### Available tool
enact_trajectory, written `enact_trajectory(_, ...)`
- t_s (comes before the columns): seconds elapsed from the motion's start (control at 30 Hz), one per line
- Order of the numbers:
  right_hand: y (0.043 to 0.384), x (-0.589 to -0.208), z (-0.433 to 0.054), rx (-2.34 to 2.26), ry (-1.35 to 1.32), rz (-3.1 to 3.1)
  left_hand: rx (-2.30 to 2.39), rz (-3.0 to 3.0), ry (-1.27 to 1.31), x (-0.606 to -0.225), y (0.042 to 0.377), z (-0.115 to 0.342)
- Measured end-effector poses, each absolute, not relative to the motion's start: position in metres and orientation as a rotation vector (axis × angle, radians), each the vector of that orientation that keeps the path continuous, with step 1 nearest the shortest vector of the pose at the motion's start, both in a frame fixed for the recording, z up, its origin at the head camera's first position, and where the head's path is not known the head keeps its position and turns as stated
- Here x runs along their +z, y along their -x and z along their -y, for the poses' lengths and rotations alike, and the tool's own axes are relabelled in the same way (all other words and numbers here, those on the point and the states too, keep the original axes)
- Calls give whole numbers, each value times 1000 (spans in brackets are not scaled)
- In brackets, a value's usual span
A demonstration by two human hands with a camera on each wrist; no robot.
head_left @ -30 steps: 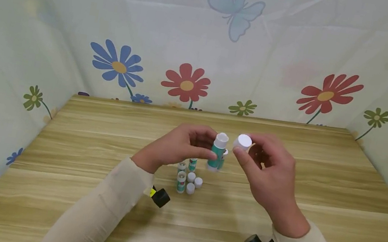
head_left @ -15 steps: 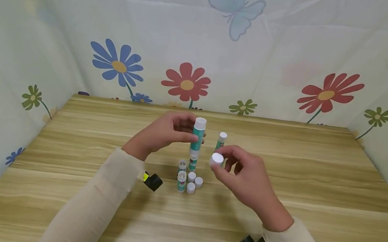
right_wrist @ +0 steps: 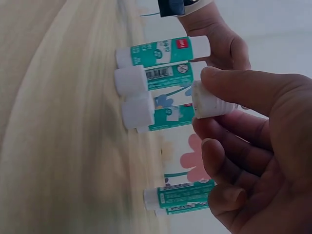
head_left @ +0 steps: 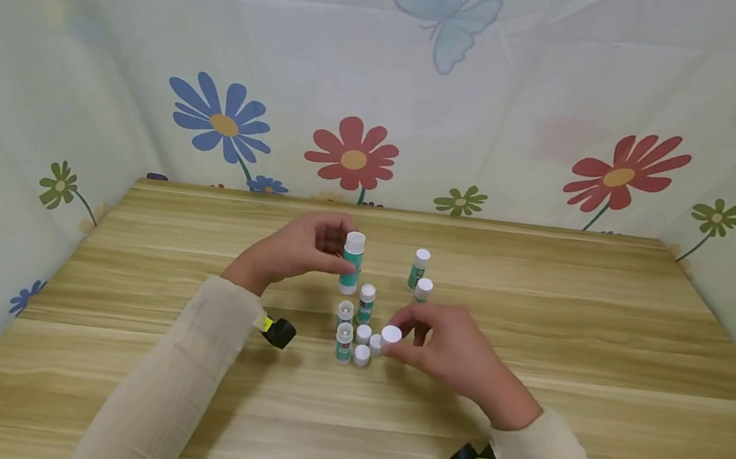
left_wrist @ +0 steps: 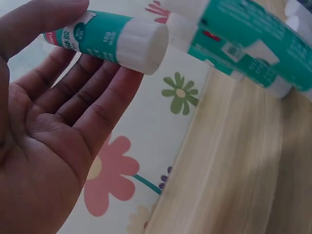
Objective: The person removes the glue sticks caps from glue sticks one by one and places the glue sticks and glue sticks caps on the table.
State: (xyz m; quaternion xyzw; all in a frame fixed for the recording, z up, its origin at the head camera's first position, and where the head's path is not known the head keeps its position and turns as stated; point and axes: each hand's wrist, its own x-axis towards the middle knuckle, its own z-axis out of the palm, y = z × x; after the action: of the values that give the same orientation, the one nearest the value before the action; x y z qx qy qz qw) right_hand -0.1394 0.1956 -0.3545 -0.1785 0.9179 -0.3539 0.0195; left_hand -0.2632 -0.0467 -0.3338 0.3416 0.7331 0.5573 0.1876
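My left hand (head_left: 296, 251) holds a teal-and-white glue stick (head_left: 351, 265) upright above the table, its cap off. In the left wrist view the thumb and fingers grip this glue stick's (left_wrist: 100, 39) teal barrel. My right hand (head_left: 453, 347) pinches a white cap (head_left: 391, 335) between thumb and fingers, just above the loose caps. The right wrist view shows the same cap (right_wrist: 212, 101) from the side. Three loose caps (head_left: 361, 355) lie on the table. Beside them stand three glue sticks (head_left: 343, 345); the nearest two have open tops.
Two glue sticks with white tops, one farther back (head_left: 419, 270) and one nearer (head_left: 423, 290), stand right of the group, behind my right hand. The wooden table (head_left: 205, 411) ends at a flower-printed cloth (head_left: 541, 73). Black wrist devices (head_left: 281, 333) hang close to the tabletop.
My left hand has carried the uncapped glue stick leftward, away from the right hand. My right hand has brought the cap left and down toward the loose caps.
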Motion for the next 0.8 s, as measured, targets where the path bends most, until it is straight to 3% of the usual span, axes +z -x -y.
enact_trajectory(0.8,134,-372,-182,-782,627,-2893,1217,-2017,-939,-364,275,42)
